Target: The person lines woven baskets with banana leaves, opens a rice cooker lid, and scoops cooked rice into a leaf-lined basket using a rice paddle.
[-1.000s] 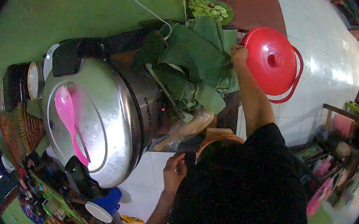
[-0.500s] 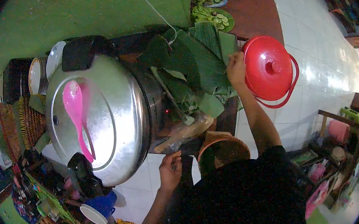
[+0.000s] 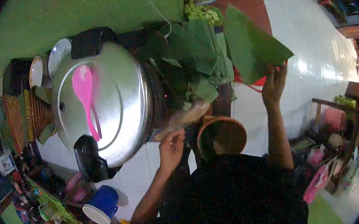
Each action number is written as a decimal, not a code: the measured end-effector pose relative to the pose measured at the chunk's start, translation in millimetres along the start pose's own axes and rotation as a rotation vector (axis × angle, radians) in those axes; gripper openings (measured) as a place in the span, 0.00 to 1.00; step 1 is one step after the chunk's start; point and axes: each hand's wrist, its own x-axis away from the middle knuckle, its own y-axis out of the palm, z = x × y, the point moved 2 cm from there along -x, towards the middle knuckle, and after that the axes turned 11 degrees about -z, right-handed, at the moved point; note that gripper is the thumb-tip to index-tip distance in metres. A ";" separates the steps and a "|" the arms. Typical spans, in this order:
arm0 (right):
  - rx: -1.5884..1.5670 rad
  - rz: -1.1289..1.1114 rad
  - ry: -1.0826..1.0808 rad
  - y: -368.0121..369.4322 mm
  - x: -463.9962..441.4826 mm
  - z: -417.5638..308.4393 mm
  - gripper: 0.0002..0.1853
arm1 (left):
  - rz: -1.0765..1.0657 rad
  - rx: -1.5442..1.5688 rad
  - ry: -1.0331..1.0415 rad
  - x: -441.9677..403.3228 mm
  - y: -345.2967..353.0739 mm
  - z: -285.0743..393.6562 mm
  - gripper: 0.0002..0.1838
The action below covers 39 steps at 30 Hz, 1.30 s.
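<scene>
My right hand (image 3: 274, 86) grips a piece of banana leaf (image 3: 252, 47) by its lower edge, holding it up in front of the red lidded container (image 3: 259, 82), most of which it hides. My left hand (image 3: 172, 148) is closed with fingers curled, beside the lower end of a long tan object (image 3: 187, 117) that looks partly wrapped in clear plastic; whether the fingers hold anything is unclear. A pile of banana leaves (image 3: 195, 48) lies between my hands and the large rice cooker (image 3: 132, 107). On the cooker's metal lid rests a pink rice paddle (image 3: 83, 86).
An orange-rimmed round tub (image 3: 243, 134) stands close to my body. Plates (image 3: 37, 72) are stacked behind the cooker, near a woven basket (image 3: 35, 114). A blue cup (image 3: 104, 200) lies tipped at lower left. Greens (image 3: 200, 13) sit on plates at the top.
My right hand has moved right and lifted a piece of leaf off the pile, covering much of the red container. My left hand stays near the tan object.
</scene>
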 end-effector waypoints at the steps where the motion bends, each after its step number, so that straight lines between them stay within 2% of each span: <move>1: 0.185 -0.059 -0.038 -7.5 16.1 -12.9 0.09 | -0.068 0.246 -0.068 -5.0 4.4 1.5 0.12; 3: 0.553 -0.187 -0.113 -24.5 48.6 -40.0 0.11 | -0.183 0.653 -0.157 -15.4 12.7 13.0 0.15; 4: 0.541 -0.297 -0.110 -25.5 65.5 -54.3 0.12 | -0.229 0.813 -0.166 -21.4 13.7 27.3 0.17; 5: 0.302 -0.460 -0.029 -20.5 85.5 -64.2 0.13 | -0.273 0.971 -0.170 -22.0 15.1 35.3 0.19; 6: -0.192 -0.579 0.184 -12.0 108.6 -74.5 0.14 | -0.301 1.085 -0.225 -18.1 17.2 31.2 0.21; 7: -0.305 -0.704 0.256 -3.3 134.4 -82.5 0.15 | -0.328 1.197 -0.277 -16.4 18.8 23.9 0.24; 9: 0.205 -1.006 -0.231 -5.2 182.9 -50.0 0.14 | -0.450 1.376 -0.430 -15.1 17.0 32.7 0.31; 10: 0.398 -1.172 -0.137 -8.5 205.3 -48.8 0.14 | -0.494 1.359 -0.530 -13.2 17.0 29.3 0.31; 11: 0.272 -1.118 -0.092 -10.8 224.3 -46.0 0.09 | -0.534 1.338 -0.631 -9.2 17.9 22.6 0.32; 12: 0.292 -1.141 -0.069 -12.2 245.6 -35.9 0.08 | -0.570 1.315 -0.734 -3.3 20.5 14.3 0.32; 14: 0.327 -1.181 -0.021 -16.1 284.3 -10.3 0.06 | -0.566 1.018 -0.698 11.4 30.0 -13.2 0.30; 15: 0.224 -1.206 0.114 -18.9 295.4 -0.4 0.10 | -0.563 0.868 -0.675 16.9 33.8 -25.3 0.29; 18: 0.202 -1.148 0.147 -17.8 319.1 27.0 0.21 | -0.652 0.269 -0.486 25.2 41.0 -41.5 0.26; 19: 0.170 -1.102 0.123 -21.2 316.7 24.4 0.23 | -0.632 0.136 -0.474 25.3 42.0 -27.0 0.25; 21: 0.112 -1.017 0.067 -31.8 305.9 19.7 0.28 | -0.537 0.277 -0.479 41.8 53.0 -37.8 0.25; 22: 0.001 -0.928 0.134 -37.7 298.1 15.1 0.29 | -0.488 0.349 -0.481 51.3 58.8 -41.8 0.25; 23: -0.109 -0.837 0.200 -43.9 289.3 8.7 0.29 | -0.482 0.297 -0.486 59.3 61.0 -18.0 0.24; 24: -0.218 -0.744 0.265 -50.1 281.8 4.8 0.30 | -0.563 0.187 -0.544 63.1 65.8 -13.2 0.23; 26: -0.246 -0.809 0.448 -63.4 270.1 9.7 0.18 | -0.719 -0.032 -0.658 69.5 74.9 -10.2 0.21; 27: -0.258 -0.842 0.542 -68.0 262.0 11.8 0.15 | -0.699 0.129 -0.672 75.0 81.9 -9.8 0.20; 29: 0.074 -1.002 0.562 -61.1 231.0 -2.4 0.14 | -0.682 0.369 -0.705 85.3 96.2 -13.2 0.20; 31: 0.375 -1.149 0.610 -50.0 217.7 -0.6 0.11 | -0.718 0.446 -0.768 89.4 108.4 -21.2 0.19; 34: 0.744 -1.333 0.354 -23.7 210.9 12.5 0.12 | -0.705 0.499 -0.807 89.0 118.1 -23.2 0.17; 37: 0.954 -1.474 0.230 -1.4 216.4 35.7 0.14 | -0.629 0.688 -0.854 89.7 127.2 -31.7 0.16; 38: 0.964 -1.452 0.147 1.2 223.9 47.7 0.15 | -0.601 0.769 -0.875 87.3 128.0 -28.9 0.16; 39: 0.974 -1.431 0.063 3.4 233.0 62.4 0.16 | -0.590 0.703 -0.856 85.1 127.8 -24.9 0.16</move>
